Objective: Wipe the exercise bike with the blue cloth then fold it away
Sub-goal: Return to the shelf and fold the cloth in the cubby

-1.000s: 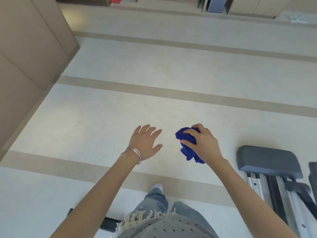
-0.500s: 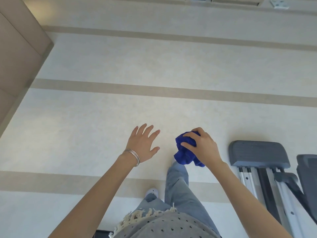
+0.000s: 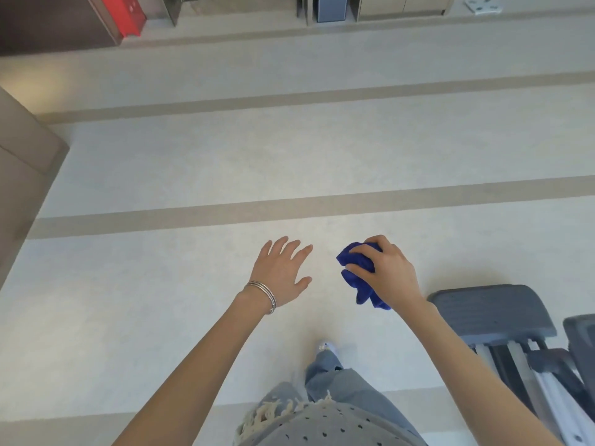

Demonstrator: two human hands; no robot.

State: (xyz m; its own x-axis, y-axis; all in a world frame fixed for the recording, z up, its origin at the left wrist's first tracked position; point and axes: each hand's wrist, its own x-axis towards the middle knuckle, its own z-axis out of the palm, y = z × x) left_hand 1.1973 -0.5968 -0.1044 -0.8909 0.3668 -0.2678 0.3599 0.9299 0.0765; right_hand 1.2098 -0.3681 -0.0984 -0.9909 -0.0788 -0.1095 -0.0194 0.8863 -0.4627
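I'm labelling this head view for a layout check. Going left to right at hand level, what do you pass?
Bracelets → left hand, open and empty → blue cloth → right hand gripping the cloth → grey exercise bike part.

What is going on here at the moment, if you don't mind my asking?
A person stands on a pale striped floor, seen from their own head camera. Their right hand grips a bunched-up blue cloth in the air, while the left hand, with bracelets at the wrist, is spread open and empty. The grey exercise bike sits low to their right, and the cloth is not touching it. One foot is stepped forward.
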